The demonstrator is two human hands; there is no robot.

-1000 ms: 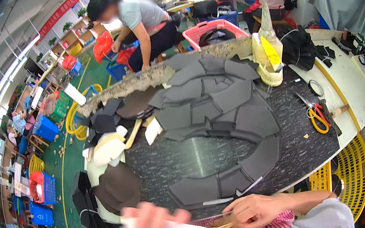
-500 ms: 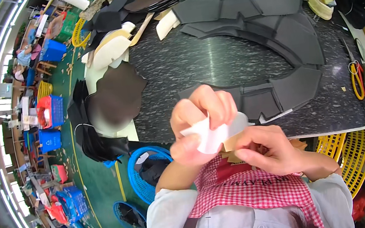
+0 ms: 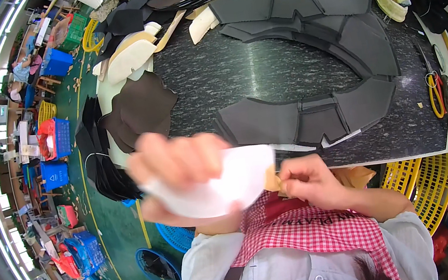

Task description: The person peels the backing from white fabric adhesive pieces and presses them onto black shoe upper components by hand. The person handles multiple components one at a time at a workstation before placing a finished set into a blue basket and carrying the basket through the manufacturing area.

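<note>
My left hand point(image 3: 179, 166), blurred by motion, is closed on a thin white piece point(image 3: 240, 175) with a curved edge. The right hand point(image 3: 310, 180) pinches a small tan strip point(image 3: 271, 180) that touches the white piece's right edge; whether the two are joined I cannot tell. Just beyond both hands lies a dark grey padded panel point(image 3: 272, 117) with angled edges, on the dark speckled table point(image 3: 260, 69). Beside my left hand rests a stack of dark brown scalloped pieces point(image 3: 142, 108).
More grey panels point(image 3: 291, 3) curve along the far and right sides. Cream pieces point(image 3: 129, 58) lie at the far left, black bundled pieces point(image 3: 103, 168) at the left edge. Scissors point(image 3: 435, 93) lie at the right. Yellow baskets point(image 3: 439, 184) and a blue basket point(image 3: 159, 268) stand below.
My left hand has swung left with the white piece, which now shows much more of its face. The right hand has shifted slightly left and pinches the tan strip.
</note>
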